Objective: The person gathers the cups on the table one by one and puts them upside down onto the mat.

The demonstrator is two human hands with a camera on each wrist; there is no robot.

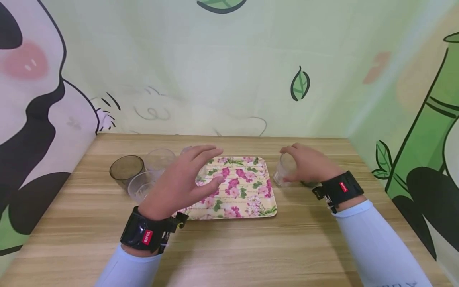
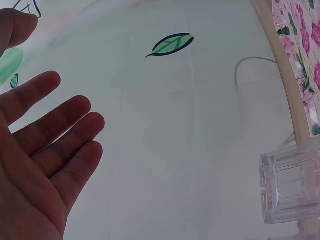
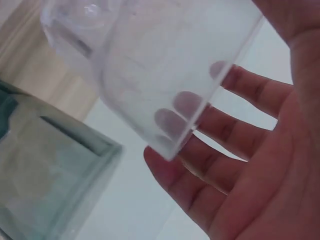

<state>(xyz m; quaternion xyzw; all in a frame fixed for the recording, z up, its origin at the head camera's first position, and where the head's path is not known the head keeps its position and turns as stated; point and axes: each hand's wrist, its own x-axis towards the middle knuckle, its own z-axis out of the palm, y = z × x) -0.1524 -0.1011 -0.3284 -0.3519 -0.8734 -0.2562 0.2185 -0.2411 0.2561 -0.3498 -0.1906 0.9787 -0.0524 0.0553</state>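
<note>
Head view shows the right hand (image 1: 311,163) with its fingers bent round a clear cup (image 1: 285,169), just right of the flowery tray (image 1: 247,195) on the desk (image 1: 244,251). The left hand (image 1: 181,181) is up over the tray's left side, its fingers apart, and it has hold of nothing. A brown cup (image 1: 125,169) and two see-through cups (image 1: 140,189) stand on the left. Right wrist view shows a green cup (image 3: 55,170) near the held one

Booth-like setting, room type unclear: printed walls (image 1: 222,71) flank a wood-look table (image 1: 244,255), cartoon panda (image 1: 32,99) left of the left hand (image 1: 183,181), bamboo (image 1: 432,131) right of the right hand (image 1: 311,164).
</note>
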